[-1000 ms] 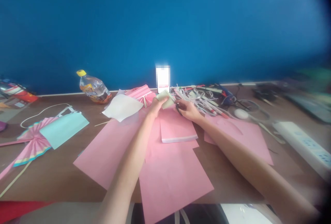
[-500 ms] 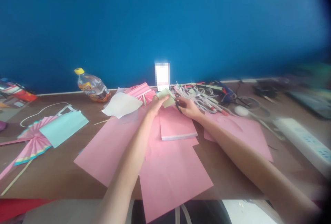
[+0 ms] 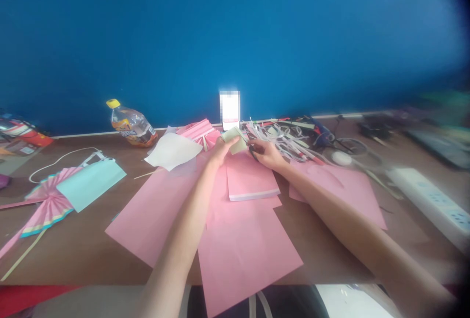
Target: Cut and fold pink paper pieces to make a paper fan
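Between thumb and fingers, my left hand (image 3: 220,151) grips a small piece of pale yellow-green paper (image 3: 239,144). My right hand (image 3: 269,154) is closed on dark-handled scissors (image 3: 252,150), whose blades lie at the paper's right edge. Whether the blades are apart is too small to make out. Both hands hover over a folded pink paper with a white edge (image 3: 254,181), which rests on larger pink sheets (image 3: 249,254). Behind the hands sits a pleated pink paper fan (image 3: 204,134). A white paper piece (image 3: 172,150) lies to the left.
A drink bottle (image 3: 132,124) leans at the back left. Left lie a pink pleated paper piece (image 3: 51,195) and a light blue sheet (image 3: 93,183). Paper strips (image 3: 282,136) are heaped behind my right hand. A power strip (image 3: 429,200) lies right; a bright phone-like screen (image 3: 230,107) stands at the wall.
The view has shifted very slightly. My left hand still grips the small paper and my right hand the scissors, in nearly the same position.
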A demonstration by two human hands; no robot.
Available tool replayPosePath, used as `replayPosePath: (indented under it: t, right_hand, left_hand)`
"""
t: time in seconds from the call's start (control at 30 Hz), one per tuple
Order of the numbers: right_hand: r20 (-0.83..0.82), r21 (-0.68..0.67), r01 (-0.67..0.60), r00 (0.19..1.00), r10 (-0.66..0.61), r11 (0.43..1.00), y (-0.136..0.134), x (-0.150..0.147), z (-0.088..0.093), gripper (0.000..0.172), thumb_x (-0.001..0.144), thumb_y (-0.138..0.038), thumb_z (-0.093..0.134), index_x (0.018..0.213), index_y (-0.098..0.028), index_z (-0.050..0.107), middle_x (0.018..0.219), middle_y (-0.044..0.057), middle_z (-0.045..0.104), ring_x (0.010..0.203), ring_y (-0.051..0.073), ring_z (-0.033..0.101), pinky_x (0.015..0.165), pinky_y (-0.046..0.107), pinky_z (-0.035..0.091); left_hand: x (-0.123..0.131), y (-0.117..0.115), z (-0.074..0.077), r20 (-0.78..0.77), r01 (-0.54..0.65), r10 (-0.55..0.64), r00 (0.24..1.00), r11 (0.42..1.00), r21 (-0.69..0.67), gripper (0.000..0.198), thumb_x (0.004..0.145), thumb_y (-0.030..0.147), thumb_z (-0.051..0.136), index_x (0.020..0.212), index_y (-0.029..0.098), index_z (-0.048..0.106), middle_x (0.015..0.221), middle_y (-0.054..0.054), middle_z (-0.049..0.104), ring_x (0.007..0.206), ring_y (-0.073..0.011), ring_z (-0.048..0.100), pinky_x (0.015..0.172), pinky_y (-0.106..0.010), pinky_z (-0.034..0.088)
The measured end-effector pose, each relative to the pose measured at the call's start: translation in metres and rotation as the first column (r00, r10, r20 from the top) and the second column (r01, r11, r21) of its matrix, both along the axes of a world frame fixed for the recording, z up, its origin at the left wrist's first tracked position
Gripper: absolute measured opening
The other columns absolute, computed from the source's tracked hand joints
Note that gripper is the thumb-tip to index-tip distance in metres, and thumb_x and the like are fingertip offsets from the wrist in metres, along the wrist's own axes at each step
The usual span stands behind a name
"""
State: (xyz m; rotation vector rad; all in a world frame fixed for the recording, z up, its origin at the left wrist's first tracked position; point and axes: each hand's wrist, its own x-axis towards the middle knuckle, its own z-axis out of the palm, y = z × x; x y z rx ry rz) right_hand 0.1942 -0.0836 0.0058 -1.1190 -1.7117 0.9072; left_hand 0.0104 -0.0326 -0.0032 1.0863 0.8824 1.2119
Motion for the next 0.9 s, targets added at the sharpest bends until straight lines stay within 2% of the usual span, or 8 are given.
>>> replayPosePath:
  t: [0.5, 0.67, 0.9]
  right_hand:
    - [0.008, 0.001, 0.004, 1.000, -0.004, 1.000, 0.0005, 0.0004, -0.0002, 0.043, 0.073, -0.044, 0.066, 0.103, -0.014, 0.067, 0.068, 0.004, 0.061, 0.063, 0.018, 0.056, 0.054, 0.027, 0.042]
    - [0.032, 0.014, 0.011, 0.999, -0.012, 1.000, 0.0006, 0.0009, -0.0007, 0.040, 0.073, -0.043, 0.065, 0.102, -0.014, 0.066, 0.067, 0.003, 0.060, 0.060, 0.016, 0.054, 0.053, 0.026, 0.041]
    - [0.046, 0.029, 0.001, 0.999, -0.002, 1.000, 0.0027, 0.0015, -0.0053, 0.037, 0.077, -0.042, 0.061, 0.103, -0.015, 0.064, 0.060, -0.001, 0.052, 0.055, 0.013, 0.048, 0.054, 0.026, 0.039]
  left_hand:
    - [-0.0004, -0.0007, 0.0018, -0.001, -0.002, 0.002, 1.000, 1.000, 0.004, 0.041, 0.060, 0.040, 0.079, 0.092, 0.016, 0.069, 0.089, -0.006, 0.072, 0.075, -0.0174, 0.066, 0.071, -0.029, 0.051]
    - [-0.0002, -0.0015, 0.0013, -0.005, -0.033, 0.033, 0.999, 0.999, -0.022, 0.043, 0.059, 0.039, 0.080, 0.093, 0.015, 0.070, 0.093, -0.007, 0.072, 0.078, -0.0186, 0.067, 0.074, -0.030, 0.051]
    - [-0.0020, 0.0002, 0.0001, -0.003, 0.010, -0.010, 1.000, 1.000, 0.007, 0.043, 0.060, 0.041, 0.080, 0.093, 0.015, 0.070, 0.089, -0.007, 0.072, 0.076, -0.0181, 0.067, 0.072, -0.030, 0.052]
